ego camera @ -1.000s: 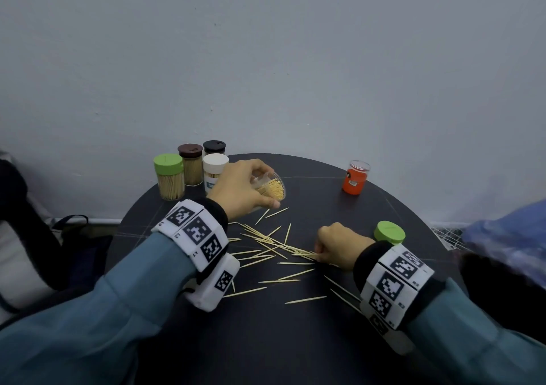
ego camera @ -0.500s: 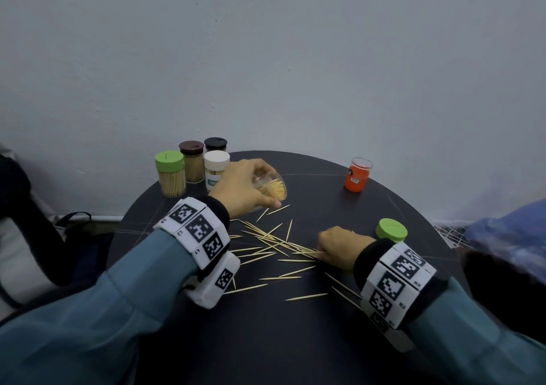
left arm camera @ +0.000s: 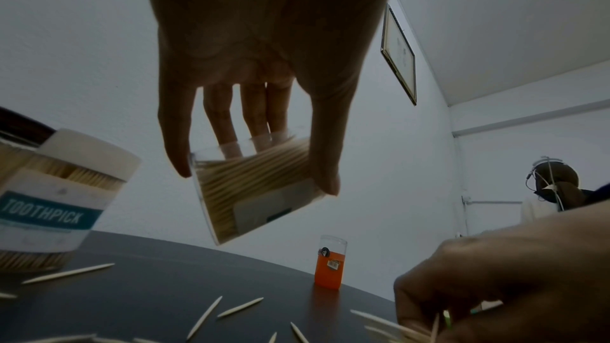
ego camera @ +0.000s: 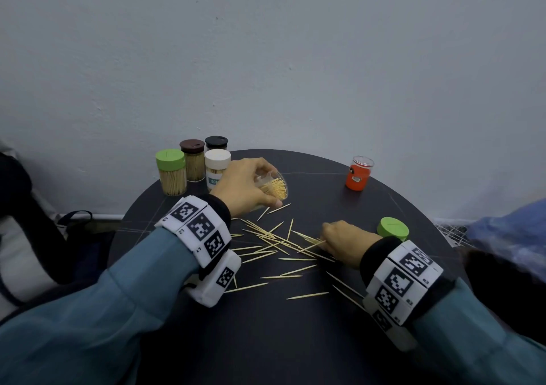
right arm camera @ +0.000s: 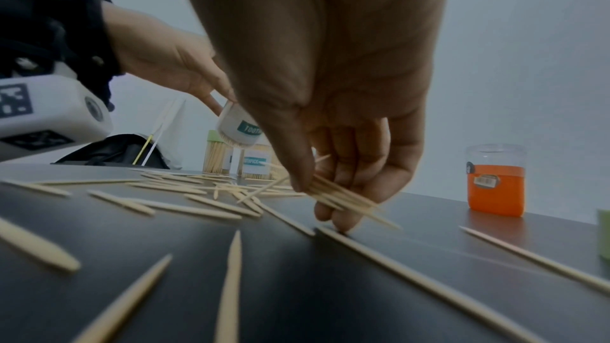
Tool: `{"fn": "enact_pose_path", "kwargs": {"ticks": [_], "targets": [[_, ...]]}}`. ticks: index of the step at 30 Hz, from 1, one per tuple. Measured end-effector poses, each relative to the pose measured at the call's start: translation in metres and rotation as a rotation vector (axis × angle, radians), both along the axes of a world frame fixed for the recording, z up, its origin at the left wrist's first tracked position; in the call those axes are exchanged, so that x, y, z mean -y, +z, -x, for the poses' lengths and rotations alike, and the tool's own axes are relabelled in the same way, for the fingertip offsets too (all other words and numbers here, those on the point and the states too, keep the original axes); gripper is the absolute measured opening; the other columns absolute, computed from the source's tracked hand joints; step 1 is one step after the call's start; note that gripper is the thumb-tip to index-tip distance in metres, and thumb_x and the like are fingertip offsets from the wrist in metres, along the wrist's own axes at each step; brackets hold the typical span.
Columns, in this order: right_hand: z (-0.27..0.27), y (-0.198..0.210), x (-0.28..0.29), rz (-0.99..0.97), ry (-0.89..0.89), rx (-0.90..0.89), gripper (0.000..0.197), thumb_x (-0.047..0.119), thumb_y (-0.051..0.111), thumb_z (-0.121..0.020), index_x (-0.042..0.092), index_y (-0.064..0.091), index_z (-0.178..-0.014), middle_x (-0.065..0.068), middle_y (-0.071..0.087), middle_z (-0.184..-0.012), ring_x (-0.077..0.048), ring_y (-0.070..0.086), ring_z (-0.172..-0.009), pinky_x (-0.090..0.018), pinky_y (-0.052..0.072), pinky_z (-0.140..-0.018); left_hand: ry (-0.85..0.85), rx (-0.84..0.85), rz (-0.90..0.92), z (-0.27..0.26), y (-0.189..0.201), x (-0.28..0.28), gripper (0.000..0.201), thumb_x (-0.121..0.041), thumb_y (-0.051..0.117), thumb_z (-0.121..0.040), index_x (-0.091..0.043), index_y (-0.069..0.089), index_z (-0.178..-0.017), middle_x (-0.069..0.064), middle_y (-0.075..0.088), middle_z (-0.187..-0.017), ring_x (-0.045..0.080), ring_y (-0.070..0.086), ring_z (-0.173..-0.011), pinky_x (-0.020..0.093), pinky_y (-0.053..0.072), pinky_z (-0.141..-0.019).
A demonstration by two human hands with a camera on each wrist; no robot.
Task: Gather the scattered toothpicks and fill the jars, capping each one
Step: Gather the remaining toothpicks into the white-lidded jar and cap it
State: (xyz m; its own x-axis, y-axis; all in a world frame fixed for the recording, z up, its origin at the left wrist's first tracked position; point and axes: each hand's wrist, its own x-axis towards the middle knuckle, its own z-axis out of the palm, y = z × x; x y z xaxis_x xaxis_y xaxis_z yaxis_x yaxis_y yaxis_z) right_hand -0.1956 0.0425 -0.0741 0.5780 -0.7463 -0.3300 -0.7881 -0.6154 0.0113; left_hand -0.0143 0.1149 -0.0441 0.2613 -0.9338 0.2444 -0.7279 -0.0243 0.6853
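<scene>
Nearest me, loose toothpicks [ego camera: 292,276] lie scattered on the dark table [ego camera: 295,340]. My right hand [ego camera: 344,242] pinches a small bunch [right arm camera: 343,196] of them, fingertips down on the table. Farther off, my left hand [ego camera: 245,186] grips the open jar [ego camera: 273,188], tilted, mouth toward my right. I'm mid-gather; next, I judge, the bunch must line up and slide into that mouth. The green lid [ego camera: 393,228] waits beside my right wrist.

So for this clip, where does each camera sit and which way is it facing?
Head: above, looking down at the round table; both forearms and hands show.
Left wrist: under the left hand, looking along fingers gripping the tilted open jar.
Right wrist: low over the table, behind the right hand pinching toothpicks.
All three share the orange jar.
</scene>
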Motion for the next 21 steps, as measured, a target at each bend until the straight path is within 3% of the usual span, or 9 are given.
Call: {"fn": "enact_pose_path", "kwargs": {"ticks": [6,10,12,18,21], "targets": [[0.004,0.004,0.003,0.017,-0.029,0.157,0.023,0.019,0.048,-0.095,0.007,0.053,-0.114,-0.013,0.053,-0.118,-0.028,0.055,-0.107,-0.034,0.047,-0.090,-0.003,-0.002,0.004,0.001,0.000,0.000,0.056,-0.021,0.084,-0.066,-0.016,0.059,-0.116,0.000,0.061,-0.117,0.007,0.049,-0.099,0.022,0.039,-0.081],[0.007,0.009,0.004,0.025,-0.042,0.255,0.003,0.017,0.063,-0.085,0.015,0.063,-0.087,-0.012,0.063,-0.103,-0.028,0.062,-0.096,-0.034,0.052,-0.085,-0.004,-0.010,0.011,0.001,0.000,-0.001,0.056,-0.021,0.085,-0.065,-0.016,0.060,-0.115,0.000,0.061,-0.115,0.009,0.051,-0.100,0.023,0.040,-0.081],[0.011,0.013,0.004,0.035,-0.058,0.288,0.009,0.011,0.064,-0.084,0.016,0.065,-0.077,-0.011,0.068,-0.094,-0.025,0.064,-0.089,-0.030,0.052,-0.082,-0.012,-0.016,0.014,0.002,0.000,-0.001,0.056,-0.022,0.085,-0.064,-0.016,0.061,-0.114,0.000,0.062,-0.114,0.009,0.052,-0.100,0.023,0.040,-0.080],[0.019,0.028,0.010,0.038,-0.098,0.538,0.012,0.011,0.064,-0.085,0.007,0.073,-0.093,-0.003,0.065,-0.069,-0.005,0.055,-0.056,-0.009,0.046,-0.059,-0.018,-0.031,0.032,0.000,0.000,0.001,0.056,-0.023,0.086,-0.062,-0.017,0.062,-0.113,-0.001,0.063,-0.112,0.008,0.053,-0.097,0.020,0.038,-0.078],[0.012,0.049,0.007,0.087,-0.059,0.700,0.015,0.010,0.064,-0.085,0.006,0.073,-0.096,-0.001,0.061,-0.065,-0.001,0.050,-0.053,-0.003,0.041,-0.052,-0.028,-0.057,0.039,-0.001,0.000,0.001,0.056,-0.023,0.086,-0.062,-0.017,0.062,-0.112,-0.001,0.063,-0.113,0.009,0.053,-0.097,0.021,0.038,-0.079]]}}
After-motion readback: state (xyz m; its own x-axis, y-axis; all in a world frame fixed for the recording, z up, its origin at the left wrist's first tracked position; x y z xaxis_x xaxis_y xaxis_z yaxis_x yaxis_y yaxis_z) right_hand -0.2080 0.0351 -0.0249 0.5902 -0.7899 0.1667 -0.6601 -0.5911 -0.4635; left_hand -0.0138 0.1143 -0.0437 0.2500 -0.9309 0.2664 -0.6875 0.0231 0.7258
